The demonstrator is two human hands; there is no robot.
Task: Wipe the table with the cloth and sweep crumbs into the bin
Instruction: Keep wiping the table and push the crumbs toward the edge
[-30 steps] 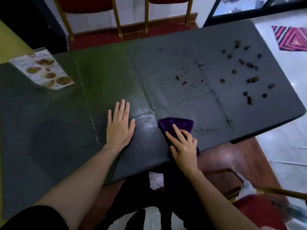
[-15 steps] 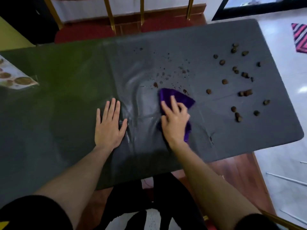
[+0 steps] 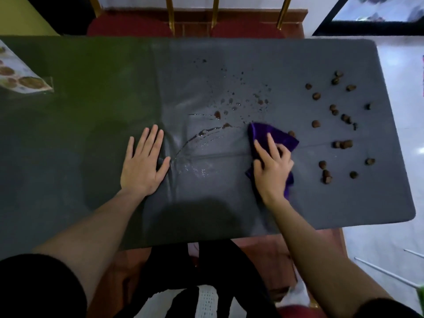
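Fingers of right hand spread and pressed flat on purple cloth, pinning it to the dark surface, not pinching it. Left hand flat, fingers apart, bracing on the surface, holding nothing.

Change: half a second ago the cloth sat at the wet patch; now it has slid right, leaving a curved wet streak and droplets behind. One brown crumb now touches the cloth's far-right edge; the rest of the crumbs lie scattered further right, near but apart. Judgement: wiping continues and the stroke is heading into the crumb field; sweeping barely started, spill only partly cleared. No bin in view.

Cloth is bunched, long axis running from near the person's wrist away and slightly right, its wide end pointing up-right toward the crumbs. A printed menu card lies at far left.
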